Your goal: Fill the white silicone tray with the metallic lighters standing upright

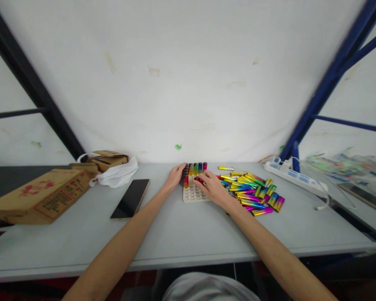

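Note:
A white tray (192, 195) with rows of round holes lies on the table in front of me. Shiny lighters (195, 169) with dark tops stand upright along its back and left side. My left hand (175, 176) is closed around the tray's left side, against the standing lighters, its fingertips partly hidden. Over the tray's middle, my right hand (212, 187) pinches a red lighter (199, 180) with a dark end. Just right of that hand lies a loose pile of metallic rainbow-coloured lighters (250, 193), partly covered by my wrist.
A black phone (130, 199) lies left of my left forearm. Further left are a cardboard box (44, 194), a white plastic bag (117, 173) and a smaller opened carton (108, 160). A white power strip (296, 177) with cables lies at the right, by a blue metal frame (326, 88).

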`<state>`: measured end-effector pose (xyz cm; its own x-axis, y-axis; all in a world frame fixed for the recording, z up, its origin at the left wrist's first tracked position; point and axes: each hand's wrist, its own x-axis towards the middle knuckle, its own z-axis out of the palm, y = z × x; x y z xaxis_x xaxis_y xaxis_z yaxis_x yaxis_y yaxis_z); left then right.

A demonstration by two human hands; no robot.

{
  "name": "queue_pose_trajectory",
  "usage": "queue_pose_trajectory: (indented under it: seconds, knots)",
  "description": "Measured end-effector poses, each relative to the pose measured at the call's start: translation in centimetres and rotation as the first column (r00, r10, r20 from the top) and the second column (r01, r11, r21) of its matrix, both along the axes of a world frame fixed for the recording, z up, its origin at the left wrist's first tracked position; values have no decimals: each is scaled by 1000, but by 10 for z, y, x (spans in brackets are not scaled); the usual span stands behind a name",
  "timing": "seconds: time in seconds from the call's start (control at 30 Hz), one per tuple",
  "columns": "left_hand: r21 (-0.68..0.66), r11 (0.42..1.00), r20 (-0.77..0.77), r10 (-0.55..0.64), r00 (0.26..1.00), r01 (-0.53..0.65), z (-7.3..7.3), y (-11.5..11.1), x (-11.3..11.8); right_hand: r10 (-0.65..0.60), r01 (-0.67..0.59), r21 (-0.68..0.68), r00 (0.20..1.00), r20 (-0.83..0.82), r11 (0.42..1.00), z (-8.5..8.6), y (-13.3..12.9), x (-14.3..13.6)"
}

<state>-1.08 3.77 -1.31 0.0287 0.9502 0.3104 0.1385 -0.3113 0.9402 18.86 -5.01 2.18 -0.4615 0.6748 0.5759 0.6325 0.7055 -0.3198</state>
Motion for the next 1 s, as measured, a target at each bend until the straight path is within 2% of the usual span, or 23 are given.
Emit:
queue_pose_trajectory:
  seconds: [0.4,0.6,0.8,0.9,1.0]
  knots:
    - [2,1000,-26,29,999,-29,5,-4,2,-48,45,-146,999,-19,988,-5,3,-19]
    - [9,1000,-40,26,999,-26,0,0,1,-79,89,-74,990,120,993,-7,5,-28]
    - [1,1000,-55,25,998,-25,-1,1,0,-145,122,98,949,281,988,-6,2,-40]
    - [11,1000,-52,27,998,-26,1,0,-1,-139,120,93,959,247,988,0,-2,-33]
    - [-3,1000,-59,16,998,-17,4,-2,0,-146,141,39,973,176,989,10,3,-5]
